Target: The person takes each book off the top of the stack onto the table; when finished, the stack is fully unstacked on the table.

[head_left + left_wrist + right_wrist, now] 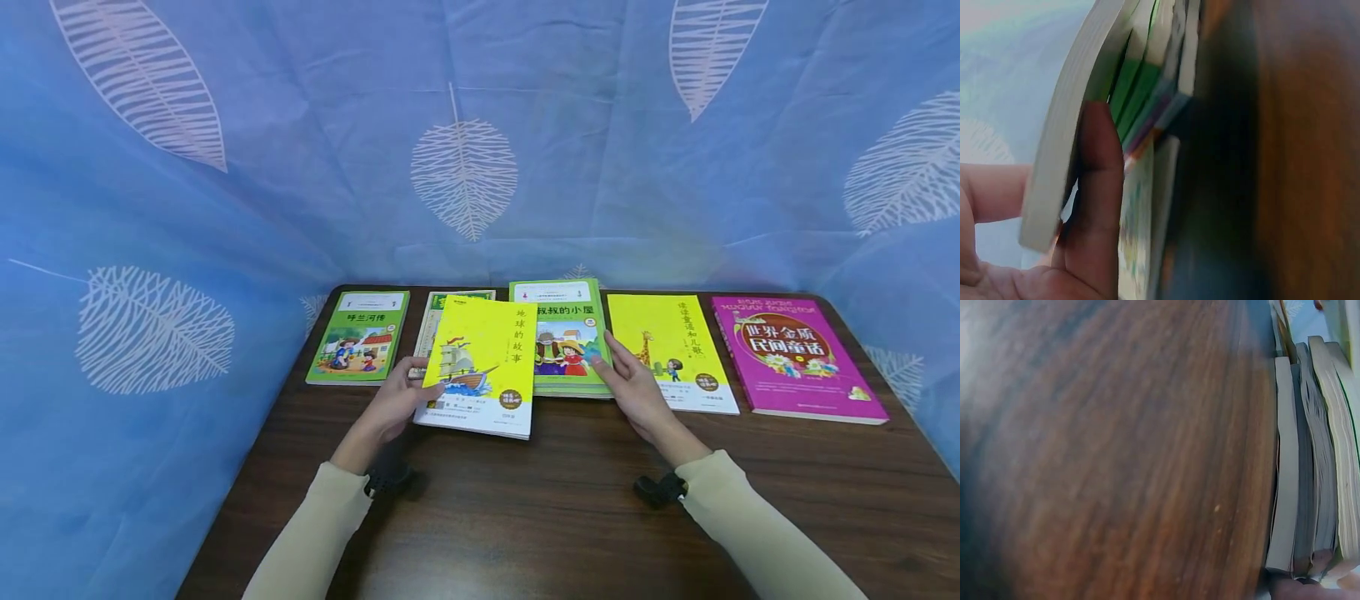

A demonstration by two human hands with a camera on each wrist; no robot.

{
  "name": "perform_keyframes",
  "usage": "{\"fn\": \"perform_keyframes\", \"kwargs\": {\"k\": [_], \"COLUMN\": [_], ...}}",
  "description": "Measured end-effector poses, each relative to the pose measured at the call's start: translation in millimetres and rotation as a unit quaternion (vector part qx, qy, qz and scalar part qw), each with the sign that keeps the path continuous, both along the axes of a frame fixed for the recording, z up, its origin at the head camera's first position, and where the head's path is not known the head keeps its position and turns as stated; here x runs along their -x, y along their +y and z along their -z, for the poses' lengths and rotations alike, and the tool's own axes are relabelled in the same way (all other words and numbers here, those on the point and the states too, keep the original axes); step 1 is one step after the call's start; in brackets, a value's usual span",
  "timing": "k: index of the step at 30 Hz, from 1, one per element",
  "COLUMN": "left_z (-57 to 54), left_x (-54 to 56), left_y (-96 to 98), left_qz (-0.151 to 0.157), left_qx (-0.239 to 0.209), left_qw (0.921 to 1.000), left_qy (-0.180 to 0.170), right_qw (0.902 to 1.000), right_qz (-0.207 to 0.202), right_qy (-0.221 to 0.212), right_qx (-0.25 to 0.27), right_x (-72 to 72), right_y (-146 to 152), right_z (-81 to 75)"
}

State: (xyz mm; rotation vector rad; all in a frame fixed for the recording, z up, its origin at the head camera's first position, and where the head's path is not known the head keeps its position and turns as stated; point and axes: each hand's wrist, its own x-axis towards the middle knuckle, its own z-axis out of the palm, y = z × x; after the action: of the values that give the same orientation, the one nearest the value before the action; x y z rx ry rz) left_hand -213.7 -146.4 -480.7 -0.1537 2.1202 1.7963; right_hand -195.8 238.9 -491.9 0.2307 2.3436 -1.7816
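Observation:
My left hand (397,398) grips a yellow-and-white book (480,350) with a sailing ship on its cover, thumb on top. In the left wrist view a finger (1100,187) lies beneath this raised book (1060,144). Its left part overlaps a pale, green-bordered book (429,329), and its right part covers some of a green book (573,333) on top of a stack. My right hand (637,387) holds the stack's right edge, thumb on the green cover and fingers along the side. The right wrist view shows several stacked books' page edges (1288,469).
A separate green book (360,337) lies at the left. Right of the stack lie a yellow book (671,350) with a giraffe and a thick magenta book (798,358). The dark wooden table (555,517) meets a blue leaf-patterned cloth (337,167) behind.

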Motion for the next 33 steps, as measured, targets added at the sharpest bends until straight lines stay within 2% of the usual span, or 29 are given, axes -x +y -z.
{"fn": "perform_keyframes", "kwargs": {"k": [3, 9, 14, 17, 20, 23, 26, 31, 33], "left_z": [-1.1, -4.6, -3.7, -2.8, -2.7, -0.6, 2.8, 6.3, 5.6], "left_x": [-18.5, -55.4, -91.0, -112.5, -129.1, -140.7, -147.9, -149.1, -147.3], "left_y": [-25.1, -86.8, -131.1, -157.0, -180.8, -201.1, -212.9, -221.3, -222.9], "left_qz": [-0.022, -0.033, -0.048, -0.042, -0.025, -0.011, -0.021, -0.049, -0.048], "left_qx": [0.013, 0.043, 0.076, 0.074, 0.076, 0.089, 0.118, 0.189, 0.226], "left_qw": [0.9997, 0.9984, 0.9950, 0.9946, 0.9941, 0.9927, 0.9882, 0.9755, 0.9687], "left_qy": [-0.005, -0.017, -0.045, -0.059, -0.073, -0.080, -0.095, -0.100, -0.092], "right_qw": [1.0000, 0.9998, 0.9997, 0.9996, 0.9996, 0.9996, 0.9996, 0.9994, 0.9994], "right_qz": [-0.005, -0.017, -0.022, -0.025, -0.026, -0.027, -0.029, -0.032, -0.032], "right_qy": [0.001, 0.007, 0.010, 0.009, 0.007, 0.006, 0.008, 0.010, 0.010], "right_qx": [-0.001, -0.010, -0.011, -0.006, -0.002, 0.001, -0.001, -0.004, -0.003], "right_x": [0.5, 0.7, 1.0, 1.1, 0.9, 1.0, 1.4, 2.1, 2.6], "right_y": [1.8, 2.7, 3.4, 3.2, 3.4, 3.6, 4.0, 4.4, 4.3], "right_z": [-0.4, -2.5, -0.7, 0.4, 0.9, 0.9, 1.5, 2.0, 1.7]}}
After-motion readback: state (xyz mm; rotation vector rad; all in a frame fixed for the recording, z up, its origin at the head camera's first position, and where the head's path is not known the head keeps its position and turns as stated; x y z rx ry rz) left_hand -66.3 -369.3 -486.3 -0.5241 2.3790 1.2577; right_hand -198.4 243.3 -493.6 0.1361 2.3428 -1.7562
